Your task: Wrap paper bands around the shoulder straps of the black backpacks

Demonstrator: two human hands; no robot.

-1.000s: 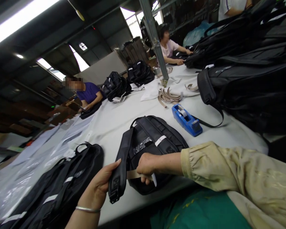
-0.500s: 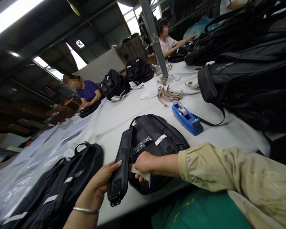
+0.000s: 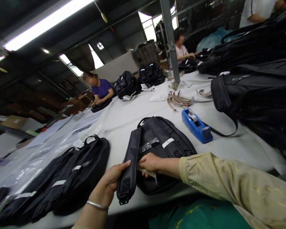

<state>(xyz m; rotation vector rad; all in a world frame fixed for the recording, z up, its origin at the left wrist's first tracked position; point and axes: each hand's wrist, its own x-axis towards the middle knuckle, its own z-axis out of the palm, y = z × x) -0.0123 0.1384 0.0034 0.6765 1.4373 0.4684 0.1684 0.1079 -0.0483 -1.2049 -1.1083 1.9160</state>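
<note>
Though close, hands [image 3: 114,175] [image 3: 149,163] on separate things; black strap [image 3: 132,149], beige strip [image 3: 153,174]

A tube lamp [image 3: 50,24] is lit overhead, a purple-shirted co-worker [image 3: 104,88] occupies the left background, and a blue plastic bag [image 3: 211,39] lies right of a metal post [image 3: 171,44].

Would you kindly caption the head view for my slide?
Left hand holds black shoulder strap; right hand holds beige strip.

Shiny pale-yellow sleeve [image 3: 228,179] is ending in gathered cuff [image 3: 183,168]; green garment [image 3: 207,216] with yellow markings [image 3: 187,212] is showing below sleeve; silver bangle [image 3: 97,205] is sitting left of sleeve.
</note>
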